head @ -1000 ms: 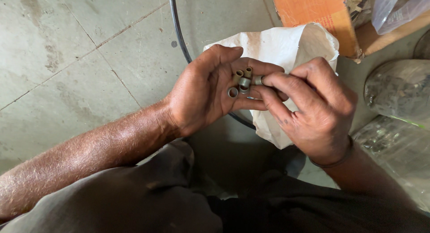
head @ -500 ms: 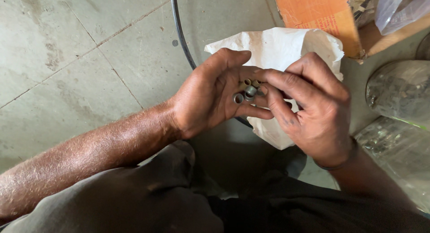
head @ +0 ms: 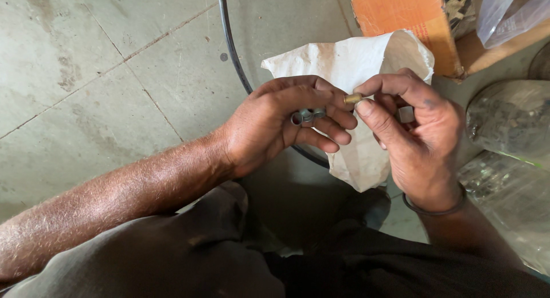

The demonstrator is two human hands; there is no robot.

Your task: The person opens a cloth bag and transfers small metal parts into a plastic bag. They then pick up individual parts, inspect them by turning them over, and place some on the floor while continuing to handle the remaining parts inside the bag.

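Note:
My left hand [head: 281, 123] is cupped, palm up, and holds a few small grey metal rings [head: 306, 116] against its fingers. My right hand [head: 415, 137] pinches a small brass-coloured piece [head: 353, 97] between thumb and forefinger, right at the left hand's fingertips. Both hands hover over a white cloth bag [head: 355, 63] lying on the concrete floor. A dark band circles my right wrist.
A thin black cable or rim [head: 230, 43] curves across the floor under the hands. An orange cardboard box [head: 407, 20] stands at the upper right, with clear plastic bags [head: 507, 120] of small parts along the right. My dark trousers fill the bottom.
The right fingers have lifted a small brass piece out of the left palm and now hold it at the left fingertips. The left hand has stayed cupped with the rings.

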